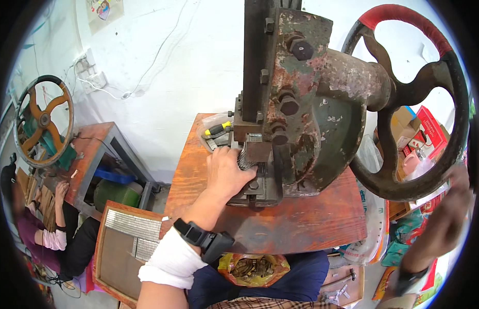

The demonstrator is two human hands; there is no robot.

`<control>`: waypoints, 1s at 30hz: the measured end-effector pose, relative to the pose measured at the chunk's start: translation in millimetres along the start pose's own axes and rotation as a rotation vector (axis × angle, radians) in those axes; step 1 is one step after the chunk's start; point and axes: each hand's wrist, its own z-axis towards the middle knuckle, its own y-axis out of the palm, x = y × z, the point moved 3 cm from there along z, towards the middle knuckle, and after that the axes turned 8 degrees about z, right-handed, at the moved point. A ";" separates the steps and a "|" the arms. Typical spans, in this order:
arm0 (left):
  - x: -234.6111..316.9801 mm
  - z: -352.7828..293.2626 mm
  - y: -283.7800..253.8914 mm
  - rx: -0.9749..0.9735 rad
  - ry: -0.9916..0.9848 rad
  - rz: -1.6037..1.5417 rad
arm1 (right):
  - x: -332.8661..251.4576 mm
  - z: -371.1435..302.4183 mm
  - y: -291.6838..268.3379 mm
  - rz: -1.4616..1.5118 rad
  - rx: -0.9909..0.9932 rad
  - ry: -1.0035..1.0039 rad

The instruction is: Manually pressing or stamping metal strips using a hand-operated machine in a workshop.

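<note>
An old hand press (301, 103) with chipped green paint and large bolts stands on a reddish-brown wooden table (301, 226). My left hand (226, 172) is at its base, fingers curled in under the ram (258, 151) beside a ridged metal part. Thumb and fingertips are partly closed there, and what they hold is hidden. On the right, the press's big handwheel (389, 193) has red wrapping on its upper rim. My right hand (458, 180) is at the wheel's lower right rim, smeared by motion, so its grip does not show.
A yellow-black screwdriver (218, 129) lies behind my left hand. In my lap sits a bag of small brass-coloured pieces (255, 270). A wooden tray (116, 247) holds rows of metal pieces. At far left, a person (44, 232) sits by another handwheel (44, 121). Boxes (430, 134) and bags crowd the right.
</note>
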 end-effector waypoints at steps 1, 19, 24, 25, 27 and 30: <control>-4.1 0.3 3.2 0.053 0.044 -0.037 | -8.8 -29.1 7.4 0.376 -0.195 -0.112; 12.5 -144.7 10.6 -0.160 0.250 -0.233 | -72.7 -198.8 130.5 0.623 -0.681 0.202; 14.4 -146.3 8.6 -0.199 0.002 -0.372 | -124.4 -179.9 178.3 0.545 -0.875 -0.069; 14.0 -147.0 7.0 -0.202 -0.004 -0.380 | -125.9 -177.8 180.3 0.548 -0.871 -0.071; 12.0 -148.6 6.9 -0.207 -0.024 -0.393 | -128.6 -177.3 184.3 0.492 -0.926 -0.142; 9.8 -148.9 8.0 -0.224 -0.067 -0.428 | -120.7 -177.0 183.8 0.452 -0.944 -0.114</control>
